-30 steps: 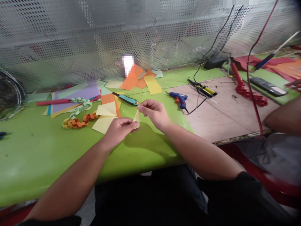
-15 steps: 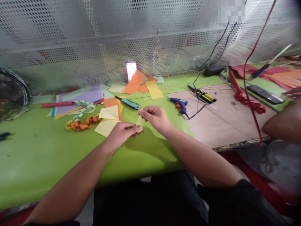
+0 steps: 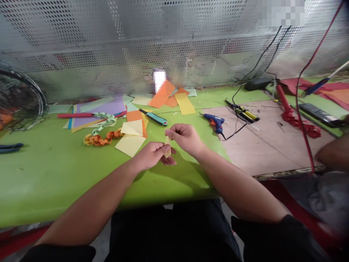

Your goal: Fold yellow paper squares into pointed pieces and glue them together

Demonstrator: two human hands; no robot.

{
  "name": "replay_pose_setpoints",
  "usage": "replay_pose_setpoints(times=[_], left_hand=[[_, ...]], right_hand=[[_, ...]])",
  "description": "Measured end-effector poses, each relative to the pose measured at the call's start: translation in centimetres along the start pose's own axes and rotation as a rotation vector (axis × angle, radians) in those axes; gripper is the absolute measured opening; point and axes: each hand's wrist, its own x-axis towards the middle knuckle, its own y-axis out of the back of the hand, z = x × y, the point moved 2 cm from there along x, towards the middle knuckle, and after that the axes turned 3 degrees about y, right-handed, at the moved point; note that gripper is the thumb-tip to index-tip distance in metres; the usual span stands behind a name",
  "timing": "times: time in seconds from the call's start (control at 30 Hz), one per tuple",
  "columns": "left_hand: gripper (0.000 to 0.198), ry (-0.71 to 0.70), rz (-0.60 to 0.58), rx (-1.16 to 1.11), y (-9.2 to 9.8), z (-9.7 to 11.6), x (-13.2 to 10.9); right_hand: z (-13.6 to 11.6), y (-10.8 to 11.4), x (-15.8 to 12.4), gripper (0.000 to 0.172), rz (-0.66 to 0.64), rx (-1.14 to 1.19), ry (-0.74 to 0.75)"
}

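Both of my hands pinch one small pale yellow paper strip (image 3: 167, 145) above the green table (image 3: 49, 174). My left hand (image 3: 154, 154) grips its lower end between thumb and fingers. My right hand (image 3: 185, 137) pinches its upper end. Just left of the hands lie yellow folded sheets (image 3: 131, 138) and an orange and yellow paper chain (image 3: 101, 138). A teal utility knife (image 3: 154, 117) rests behind the hands.
Coloured paper sheets (image 3: 95, 109) and orange pieces (image 3: 163, 95) lie along the perforated metal wall. A blue glue gun (image 3: 215, 122), cables and pliers (image 3: 244, 112) sit on the brown board to the right. Another person's arm (image 3: 332, 154) shows at far right.
The hands have drawn slightly closer together, folding the strip shorter. The camera has shifted a little, so the table items sit further right in view.
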Motion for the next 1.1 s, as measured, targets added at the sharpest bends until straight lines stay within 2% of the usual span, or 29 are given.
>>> replay_pose_setpoints(times=[0.2,0.37,0.57,0.73,0.93,1.1], left_hand=[[0.063,0.088,0.086,0.105,0.0,0.2,-0.3],[0.062,0.052,0.153,0.172,0.3,1.0,-0.5],[0.049,-0.078,0.092,0.150,1.2,0.9,-0.6],[0.047,-0.110,-0.011,0.180,1.6,1.2,-1.1],[0.038,-0.134,0.147,0.056,2.3,0.8,-0.5],[0.041,-0.135,0.201,0.056,1.8,0.6,-0.2]], right_hand=[[0.0,0.4,0.2,0.051,0.047,-0.022,0.041],[0.0,0.5,0.3,0.056,0.102,0.029,0.041],[0.3,0.7,0.3,0.054,0.203,0.098,0.011],[1.2,1.7,1.0,0.049,0.327,0.259,0.015],[1.4,0.9,1.1,0.050,0.279,0.416,-0.084],[1.0,-0.4,0.5,0.052,0.203,0.361,-0.078]])
